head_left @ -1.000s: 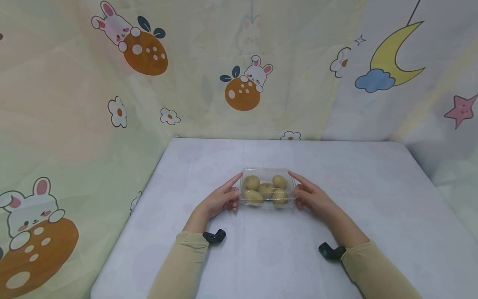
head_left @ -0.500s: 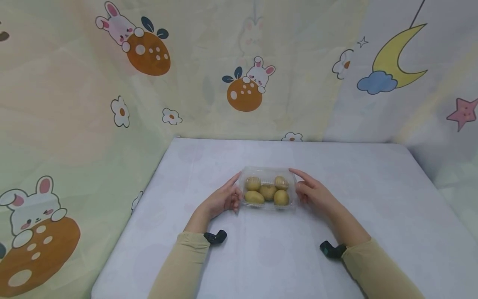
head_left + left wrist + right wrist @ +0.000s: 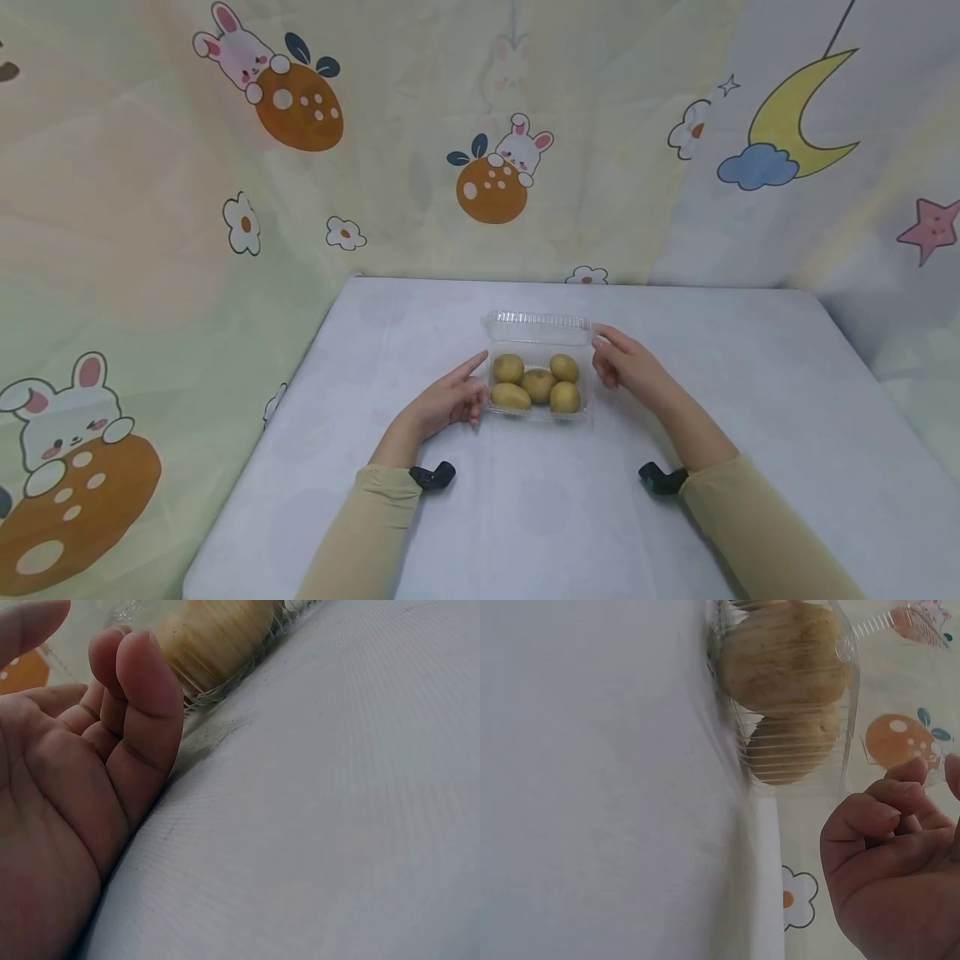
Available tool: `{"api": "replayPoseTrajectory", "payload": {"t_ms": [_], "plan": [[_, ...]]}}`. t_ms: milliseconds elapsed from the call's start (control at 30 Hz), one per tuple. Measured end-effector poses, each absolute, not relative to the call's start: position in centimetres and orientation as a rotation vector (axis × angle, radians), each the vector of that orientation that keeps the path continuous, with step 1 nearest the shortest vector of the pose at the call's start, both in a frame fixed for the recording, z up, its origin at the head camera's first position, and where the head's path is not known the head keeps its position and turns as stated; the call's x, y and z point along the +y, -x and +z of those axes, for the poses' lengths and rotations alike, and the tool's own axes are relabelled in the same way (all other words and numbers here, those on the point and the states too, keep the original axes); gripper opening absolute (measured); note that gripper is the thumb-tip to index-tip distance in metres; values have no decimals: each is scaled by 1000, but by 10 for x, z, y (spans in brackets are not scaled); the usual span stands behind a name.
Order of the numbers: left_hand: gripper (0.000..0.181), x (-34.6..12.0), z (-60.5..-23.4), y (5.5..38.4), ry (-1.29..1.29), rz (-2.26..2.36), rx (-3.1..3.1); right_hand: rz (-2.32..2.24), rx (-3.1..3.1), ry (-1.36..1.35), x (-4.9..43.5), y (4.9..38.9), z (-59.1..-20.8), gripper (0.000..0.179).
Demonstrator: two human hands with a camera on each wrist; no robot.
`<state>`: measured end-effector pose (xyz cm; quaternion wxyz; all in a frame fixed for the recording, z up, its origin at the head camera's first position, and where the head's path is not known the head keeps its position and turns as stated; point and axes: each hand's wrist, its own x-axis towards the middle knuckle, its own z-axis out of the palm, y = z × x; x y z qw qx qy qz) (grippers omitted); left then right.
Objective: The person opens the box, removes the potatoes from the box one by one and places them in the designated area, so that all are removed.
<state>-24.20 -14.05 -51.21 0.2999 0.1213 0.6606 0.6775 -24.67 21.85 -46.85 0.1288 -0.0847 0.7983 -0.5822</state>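
A clear plastic clamshell box [image 3: 540, 417] holds several potatoes [image 3: 537, 385]. Its ribbed lid [image 3: 540, 327] stands raised at the back. At the box's left side is my left hand [image 3: 442, 403], index finger stretched to its edge and the other fingers loosely bent. The left wrist view shows that hand's curled fingers [image 3: 142, 697] beside the box wall. My right hand [image 3: 633, 371] is at the lid's right edge with its index fingertip against or very near it. In the right wrist view, its other fingers [image 3: 862, 817] are bent, and whether any pinch the lid is hidden.
The box stands on a table with a white cloth [image 3: 525, 517]. Behind and to the left hangs a curtain [image 3: 390, 158] printed with rabbits, flowers and a moon. A black wrist device [image 3: 433, 476] sits on the left cuff, another [image 3: 663, 480] on the right.
The lid has gone from lying over the potatoes to standing raised at the back. My right hand has shifted slightly away from me with it; my left hand has stayed nearly still.
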Motion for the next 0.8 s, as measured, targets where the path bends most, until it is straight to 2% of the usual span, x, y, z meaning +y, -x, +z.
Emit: {"api": "replayPoseTrajectory", "payload": {"t_ms": [467, 800], "plan": [[60, -141, -510, 241, -328, 1787, 1762, -1756, 2286, 194, 215, 268, -457, 52], [61, -141, -513, 243, -345, 1792, 1750, -1715, 2359, 5, 207, 281, -453, 52]]}}
